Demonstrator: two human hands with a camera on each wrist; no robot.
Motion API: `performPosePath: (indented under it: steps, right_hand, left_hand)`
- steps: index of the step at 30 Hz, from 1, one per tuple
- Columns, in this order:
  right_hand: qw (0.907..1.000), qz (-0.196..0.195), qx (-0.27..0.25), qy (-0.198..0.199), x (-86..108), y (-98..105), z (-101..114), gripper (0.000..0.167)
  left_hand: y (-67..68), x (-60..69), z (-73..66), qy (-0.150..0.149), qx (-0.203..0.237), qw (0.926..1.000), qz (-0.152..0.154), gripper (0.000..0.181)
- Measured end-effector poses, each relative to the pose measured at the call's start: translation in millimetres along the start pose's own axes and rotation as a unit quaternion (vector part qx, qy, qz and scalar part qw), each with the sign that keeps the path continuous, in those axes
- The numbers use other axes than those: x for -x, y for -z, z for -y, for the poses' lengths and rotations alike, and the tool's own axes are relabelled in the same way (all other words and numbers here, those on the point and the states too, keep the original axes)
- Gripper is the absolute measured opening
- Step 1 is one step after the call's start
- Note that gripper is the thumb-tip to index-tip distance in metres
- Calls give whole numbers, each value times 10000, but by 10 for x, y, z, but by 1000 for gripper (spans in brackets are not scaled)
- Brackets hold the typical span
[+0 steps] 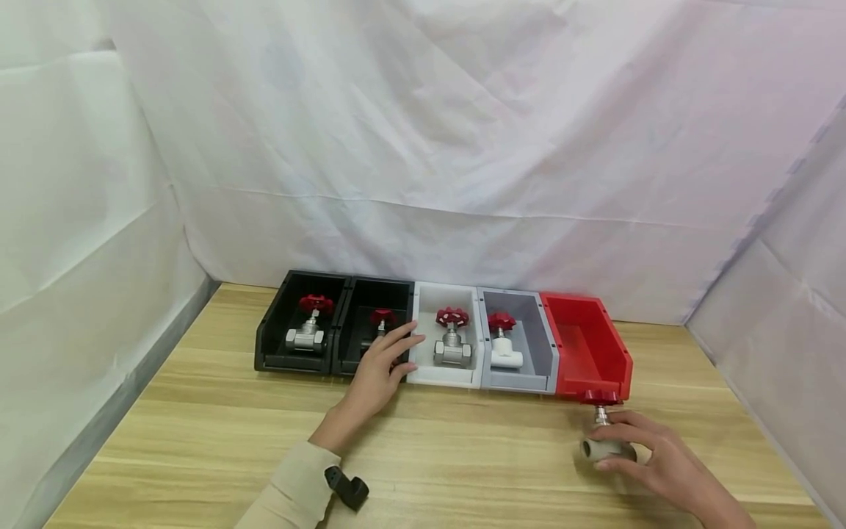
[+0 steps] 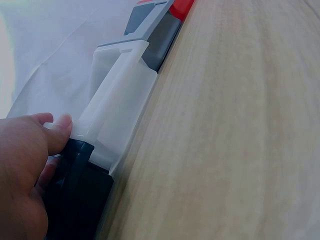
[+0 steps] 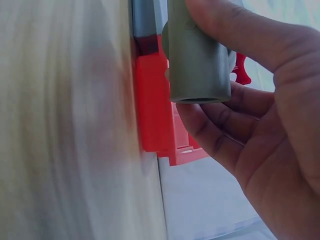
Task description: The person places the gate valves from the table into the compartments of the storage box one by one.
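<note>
In the head view my right hand (image 1: 661, 459) holds a grey pipe valve (image 1: 611, 450) with a red handwheel, just in front of the red bin (image 1: 570, 387). The right wrist view shows the thumb on one side of the grey valve body (image 3: 197, 67) and curled fingers on the other. My left hand (image 1: 380, 371) reaches over the second black bin (image 1: 350, 364), its fingers spread and resting at the rim shared with the white bin (image 1: 423, 376). The left thumb touches the white rim in the left wrist view. A valve in that black bin is partly hidden by the hand.
The bins stand side by side against a white cloth backdrop. A steel valve (image 1: 306, 338) lies in the leftmost black bin, another steel valve (image 1: 452, 349) in the white bin, and a white valve (image 1: 506, 355) in the grey bin (image 1: 518, 383). Wooden tabletop (image 1: 463, 455) extends in front.
</note>
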State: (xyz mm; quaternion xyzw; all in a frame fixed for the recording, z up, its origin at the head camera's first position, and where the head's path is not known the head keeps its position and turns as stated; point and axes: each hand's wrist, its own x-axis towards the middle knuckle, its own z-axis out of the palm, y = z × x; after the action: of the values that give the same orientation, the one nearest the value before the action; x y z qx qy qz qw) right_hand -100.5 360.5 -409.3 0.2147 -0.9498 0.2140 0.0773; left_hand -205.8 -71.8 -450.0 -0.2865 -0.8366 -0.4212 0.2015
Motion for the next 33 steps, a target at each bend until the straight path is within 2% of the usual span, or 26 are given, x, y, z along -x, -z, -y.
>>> performPosePath:
  steps: [4,8,16,24,28,33]
  right_hand:
    - [9997,46,217,-76,-28,46,-32,40]
    - [9994,-77,308,95,-67,65,-63,41]
    - [9986,-244,225,400,-168,107,-109,44]
    - [9947,-516,-83,885,-312,143,-186,51]
    - [9921,-686,-67,1051,-392,155,-209,54]
    - [9924,-711,85,997,-477,167,-213,54]
  left_hand:
    - [7,2,-5,36,-20,10000,54,50]
    - [7,0,-9,19,-41,10000,44,51]
    - [7,3,-8,-14,-33,10000,12,50]
    - [15,0,-19,-16,-19,10000,-12,51]
    - [8,3,-15,-57,-25,10000,-58,52]
    - [-1,3,-9,-77,-48,9999,-60,53]
